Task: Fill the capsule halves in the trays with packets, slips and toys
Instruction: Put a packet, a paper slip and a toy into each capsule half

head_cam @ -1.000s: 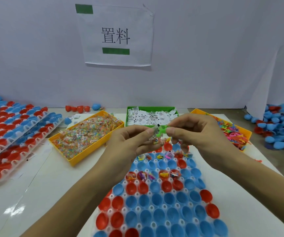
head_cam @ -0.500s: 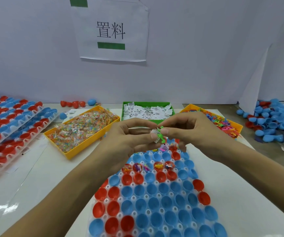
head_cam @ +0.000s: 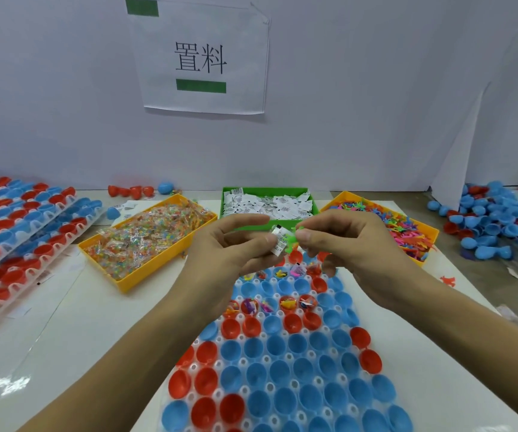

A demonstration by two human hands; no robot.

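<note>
Your left hand [head_cam: 229, 254] pinches a white slip [head_cam: 279, 241] printed in black, and your right hand [head_cam: 345, 241] pinches a small bright green toy [head_cam: 292, 241] just beside it. The slip is a narrow rectangle, its long axis near upright, leaning slightly with the top toward your left. Both are held up over the far end of the tray [head_cam: 282, 369], whose red and blue halves [head_cam: 295, 344] mostly sit bare; 2 far rows hold colourful bits.
</note>
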